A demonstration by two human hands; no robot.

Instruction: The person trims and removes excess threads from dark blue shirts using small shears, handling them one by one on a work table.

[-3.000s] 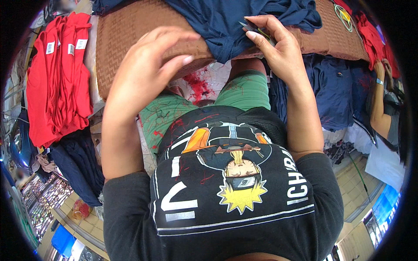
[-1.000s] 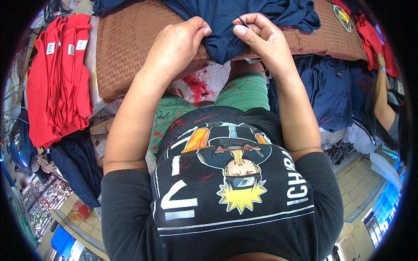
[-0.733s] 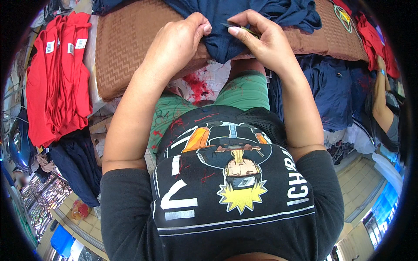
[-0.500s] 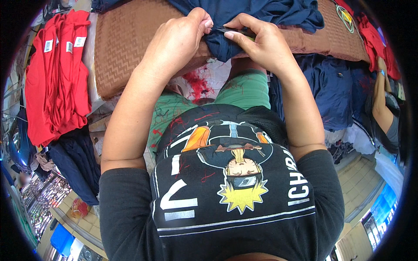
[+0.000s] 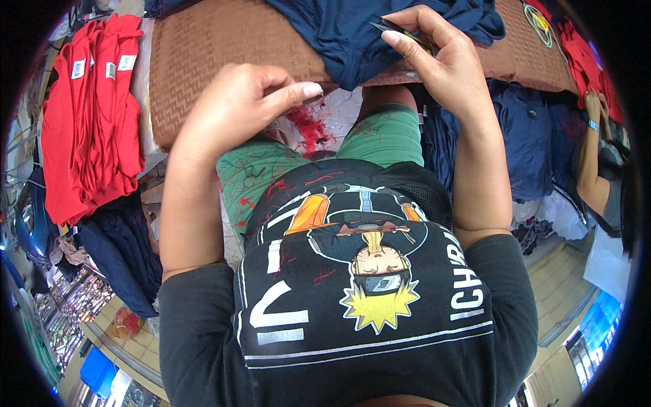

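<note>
My right hand (image 5: pixel 444 64) grips a small pair of thread snips (image 5: pixel 411 39), their pointed dark blades showing past the thumb and forefinger. They are just over the navy cloth (image 5: pixel 352 54), which is draped across a brown padded surface (image 5: pixel 224 61) and hangs off its near edge. Off the cloth and nearer to me, my left hand (image 5: pixel 247 105) is closed in a pinch above my lap. A tiny dark bit shows at its thumb tip, too small to name. Red thread scraps (image 5: pixel 310 129) lie below, between my knees.
Red garments with white tags (image 5: pixel 91 122) hang at the left, above dark navy cloth (image 5: pixel 119 251). More navy garments (image 5: pixel 505 142) hang at the right. A pale green and yellow cord loop (image 5: pixel 539 27) lies at the far right. Another person's arm (image 5: pixel 593 149) reaches toward red cloth there.
My left hand has come away from the navy cloth, down and toward me. My right hand has lifted slightly up and right with the snips. The other person's arm has shifted a little.
</note>
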